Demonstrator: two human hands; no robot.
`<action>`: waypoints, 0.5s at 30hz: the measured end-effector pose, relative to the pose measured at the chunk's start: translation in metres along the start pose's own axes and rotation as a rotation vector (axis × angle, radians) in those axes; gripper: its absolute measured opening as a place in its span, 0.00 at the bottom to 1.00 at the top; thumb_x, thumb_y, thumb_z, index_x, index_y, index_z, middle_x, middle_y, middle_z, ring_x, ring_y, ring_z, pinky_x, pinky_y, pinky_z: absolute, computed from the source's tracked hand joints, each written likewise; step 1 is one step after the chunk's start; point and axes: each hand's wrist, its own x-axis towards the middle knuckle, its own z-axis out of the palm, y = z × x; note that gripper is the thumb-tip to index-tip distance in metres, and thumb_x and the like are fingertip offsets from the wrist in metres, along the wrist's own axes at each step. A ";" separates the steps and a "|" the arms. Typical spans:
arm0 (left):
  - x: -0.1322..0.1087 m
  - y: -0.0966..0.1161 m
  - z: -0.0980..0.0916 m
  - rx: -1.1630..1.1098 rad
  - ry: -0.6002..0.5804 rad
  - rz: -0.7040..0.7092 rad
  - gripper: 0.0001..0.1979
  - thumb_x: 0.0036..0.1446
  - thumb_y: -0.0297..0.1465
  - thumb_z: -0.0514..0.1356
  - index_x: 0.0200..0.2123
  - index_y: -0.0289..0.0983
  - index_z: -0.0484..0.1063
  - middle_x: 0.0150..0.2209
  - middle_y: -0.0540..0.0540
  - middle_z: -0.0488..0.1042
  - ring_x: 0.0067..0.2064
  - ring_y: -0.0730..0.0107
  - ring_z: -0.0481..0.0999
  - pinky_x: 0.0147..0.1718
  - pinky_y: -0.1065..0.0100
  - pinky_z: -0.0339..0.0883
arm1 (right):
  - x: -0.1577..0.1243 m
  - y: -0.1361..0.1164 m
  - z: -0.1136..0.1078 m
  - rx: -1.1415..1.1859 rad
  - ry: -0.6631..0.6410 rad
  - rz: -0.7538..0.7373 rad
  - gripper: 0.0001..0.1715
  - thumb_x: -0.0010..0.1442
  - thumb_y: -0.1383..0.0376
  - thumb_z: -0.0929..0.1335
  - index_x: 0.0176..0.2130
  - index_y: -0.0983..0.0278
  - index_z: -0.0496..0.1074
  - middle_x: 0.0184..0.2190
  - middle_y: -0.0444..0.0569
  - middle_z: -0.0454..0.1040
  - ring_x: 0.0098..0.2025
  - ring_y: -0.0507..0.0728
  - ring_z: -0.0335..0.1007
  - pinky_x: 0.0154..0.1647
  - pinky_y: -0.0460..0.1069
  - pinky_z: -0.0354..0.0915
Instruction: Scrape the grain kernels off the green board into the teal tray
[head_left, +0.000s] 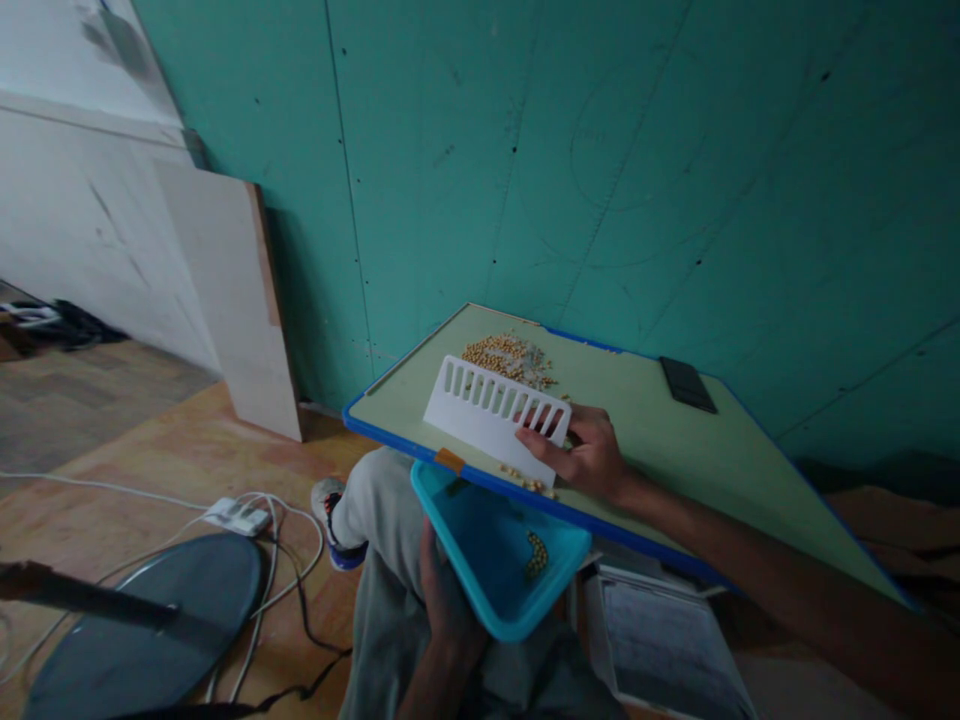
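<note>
My right hand point(587, 450) is closed on the right end of a white slotted scraper point(487, 410), which stands on edge on a green board with a blue rim point(660, 440). A pile of tan beans point(506, 358) lies on the board behind the scraper, and a few beans point(529, 484) sit at the board's near edge in front of it. My left hand point(444, 590) grips the underside of a blue tray point(495, 545) held just below that edge. A small clump of beans point(535, 553) lies inside the tray.
A black flat device point(687, 383) lies on the board's far right. A teal wall stands close behind. On the wooden floor to the left are a white power strip point(238, 516) with cables and a dark round disc point(142, 625). A white container point(664, 645) sits under the board.
</note>
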 end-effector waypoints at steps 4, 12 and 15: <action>-0.011 0.001 0.013 -0.003 0.034 0.063 0.13 0.71 0.41 0.63 0.47 0.46 0.89 0.47 0.45 0.90 0.66 0.49 0.81 0.73 0.47 0.65 | 0.001 -0.006 0.000 -0.005 0.015 -0.126 0.09 0.68 0.63 0.75 0.34 0.59 0.84 0.31 0.46 0.88 0.28 0.55 0.83 0.34 0.48 0.78; -0.022 0.001 0.022 -0.011 0.053 -0.021 0.23 0.75 0.46 0.55 0.37 0.43 0.86 0.44 0.40 0.90 0.67 0.48 0.80 0.72 0.45 0.67 | -0.002 -0.013 0.000 -0.031 -0.021 -0.102 0.11 0.69 0.60 0.73 0.36 0.59 0.85 0.28 0.45 0.86 0.25 0.54 0.79 0.30 0.47 0.75; -0.021 0.000 0.017 0.045 0.006 -0.007 0.18 0.72 0.45 0.60 0.39 0.42 0.87 0.48 0.40 0.90 0.68 0.45 0.79 0.70 0.44 0.68 | -0.003 -0.011 0.000 -0.008 -0.038 -0.054 0.12 0.69 0.58 0.73 0.36 0.59 0.84 0.31 0.46 0.87 0.27 0.55 0.81 0.31 0.48 0.76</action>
